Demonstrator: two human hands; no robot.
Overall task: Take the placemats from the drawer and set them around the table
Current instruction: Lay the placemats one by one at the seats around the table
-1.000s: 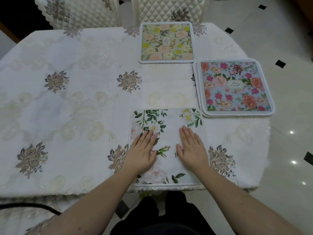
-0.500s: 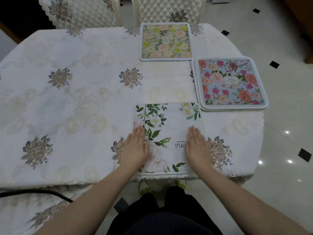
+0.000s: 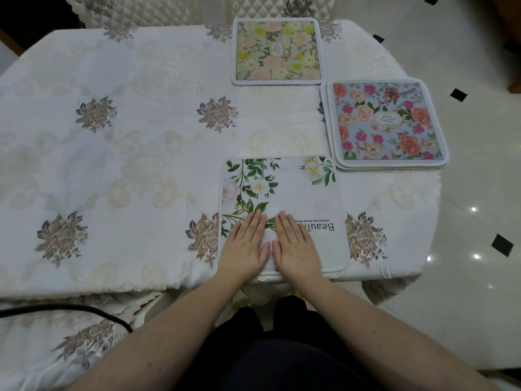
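A white placemat (image 3: pixel 293 190) with green leaves and white flowers lies flat at the table's near edge. My left hand (image 3: pixel 244 248) and my right hand (image 3: pixel 296 245) rest palm-down on its near half, side by side, fingers straight and holding nothing. A blue placemat (image 3: pixel 386 124) with pink and orange roses lies at the right edge, on top of at least one more mat. A pale green placemat (image 3: pixel 277 50) with yellow and peach flowers lies at the far side.
The table (image 3: pixel 127 153) wears a white embroidered cloth with grey-brown flower motifs. Two quilted chairs (image 3: pixel 135 8) stand at the far side. A black cable (image 3: pixel 70 309) runs across a covered seat at the near left. Glossy tiled floor lies to the right.
My hands slid from the mat's left and right sides back together at its near middle. The camera has shifted slightly.
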